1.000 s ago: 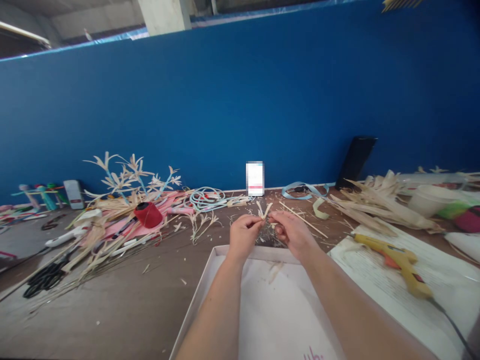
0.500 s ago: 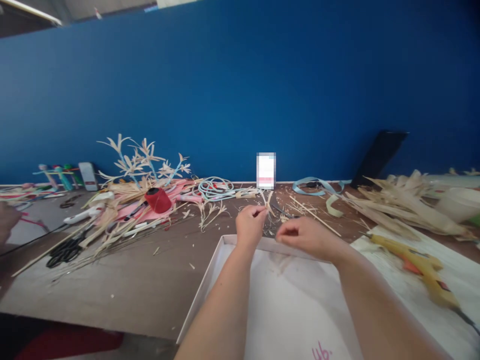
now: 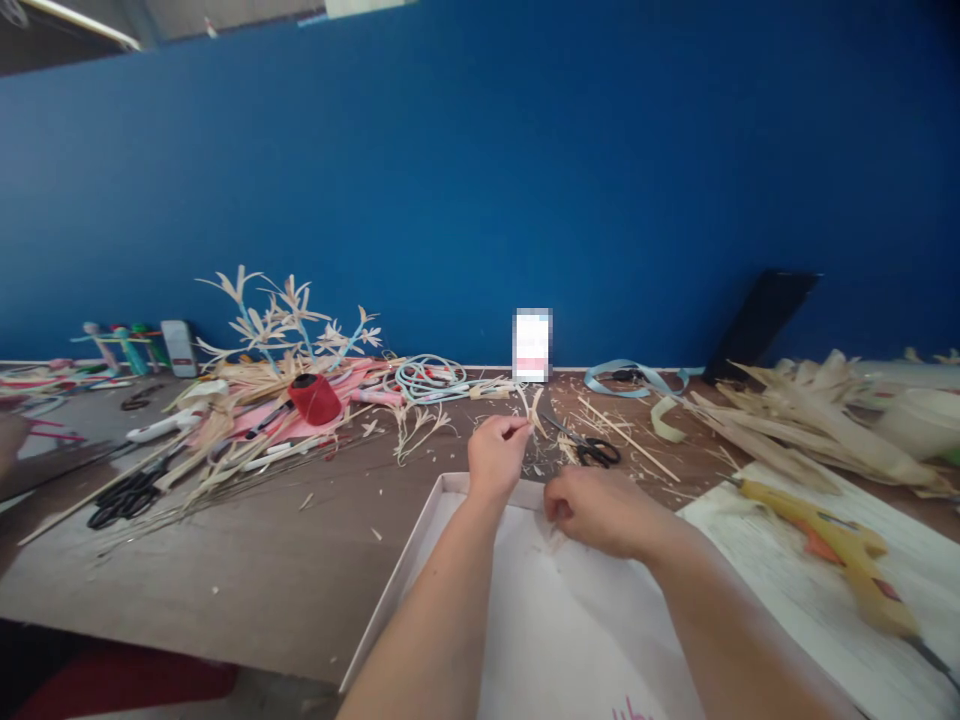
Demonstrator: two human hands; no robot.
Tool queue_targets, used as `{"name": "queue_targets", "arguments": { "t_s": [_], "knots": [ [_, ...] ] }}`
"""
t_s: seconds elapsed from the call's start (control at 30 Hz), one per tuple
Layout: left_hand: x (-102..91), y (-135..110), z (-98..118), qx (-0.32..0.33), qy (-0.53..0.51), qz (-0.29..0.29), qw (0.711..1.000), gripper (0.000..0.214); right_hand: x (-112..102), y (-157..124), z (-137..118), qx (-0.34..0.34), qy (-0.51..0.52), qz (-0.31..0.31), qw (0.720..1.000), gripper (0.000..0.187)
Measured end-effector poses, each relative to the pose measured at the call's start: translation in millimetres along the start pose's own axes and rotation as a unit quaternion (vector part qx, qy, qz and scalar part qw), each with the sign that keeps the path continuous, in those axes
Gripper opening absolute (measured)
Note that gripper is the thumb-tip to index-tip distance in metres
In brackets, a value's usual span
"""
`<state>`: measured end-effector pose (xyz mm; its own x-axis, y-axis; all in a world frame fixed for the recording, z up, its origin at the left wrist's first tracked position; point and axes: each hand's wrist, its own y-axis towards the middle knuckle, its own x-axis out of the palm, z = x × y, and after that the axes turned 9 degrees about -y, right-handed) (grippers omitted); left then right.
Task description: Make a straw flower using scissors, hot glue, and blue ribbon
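My left hand (image 3: pixel 498 455) is closed in a pinch beyond the far wall of a shallow white box (image 3: pixel 394 580). Pale dried husk strips (image 3: pixel 535 408) fan upward from its fingertips. My right hand (image 3: pixel 596 508) is lower, over the far edge of the box, with its fingers curled together; whatever they hold is hidden. Pale scraps (image 3: pixel 555 543) show faintly inside the box under those fingers. Black-handled scissors (image 3: pixel 598 453) lie on the table just past my right hand.
Left lie a red thread spool (image 3: pixel 315 400), husk flowers on blue stems (image 3: pixel 289 320) and more scissors (image 3: pixel 124 500). A yellow glue gun (image 3: pixel 840 540) rests on paper at right, near loose husks (image 3: pixel 810 400). Another person's hand (image 3: pixel 9 440) shows at the left edge.
My right hand has come down and slightly left toward the inside of the box, uncovering the scissors' handles. My left hand stays nearly in place, still pinching the husk strips.
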<state>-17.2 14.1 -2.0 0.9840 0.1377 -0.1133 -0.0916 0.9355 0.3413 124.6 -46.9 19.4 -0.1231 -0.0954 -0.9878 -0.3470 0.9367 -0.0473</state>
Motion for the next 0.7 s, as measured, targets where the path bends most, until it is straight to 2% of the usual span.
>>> {"name": "queue_targets", "arguments": {
  "t_s": [0.1, 0.2, 0.27, 0.37, 0.43, 0.5, 0.6, 0.7],
  "knots": [
    [-0.3, 0, 0, 0.002, 0.002, 0.001, 1.0, 0.01, -3, 2, 2, -0.009, 0.043, -0.002, 0.999, 0.022],
    [-0.8, 1, 0, -0.005, -0.002, 0.007, 1.0, 0.011, -12, 3, 3, -0.027, 0.206, 0.002, 0.978, 0.013],
    [-0.9, 2, -1, -0.015, -0.013, 0.01, 1.0, 0.011, -19, 4, 4, -0.014, 0.345, 0.02, 0.938, 0.006],
    [-0.5, 3, -2, -0.028, -0.035, 0.012, 0.999, 0.012, -24, 6, 5, 0.043, 0.522, 0.04, 0.851, 0.014],
    [0.0, 3, -2, -0.031, -0.042, 0.011, 0.999, 0.013, -23, 8, 8, 0.07, 0.603, 0.033, 0.794, 0.018],
    [0.4, 3, -2, -0.04, -0.04, 0.014, 0.998, 0.014, -18, 12, 12, 0.083, 0.654, 0.026, 0.751, 0.02],
    [0.8, 2, -1, -0.046, -0.033, 0.015, 0.998, 0.015, -10, 17, 17, 0.095, 0.695, 0.038, 0.711, 0.023],
    [1.0, 1, -1, -0.038, -0.022, 0.011, 0.999, 0.015, -4, 21, 20, 0.106, 0.712, 0.051, 0.692, 0.026]
  ]
}}
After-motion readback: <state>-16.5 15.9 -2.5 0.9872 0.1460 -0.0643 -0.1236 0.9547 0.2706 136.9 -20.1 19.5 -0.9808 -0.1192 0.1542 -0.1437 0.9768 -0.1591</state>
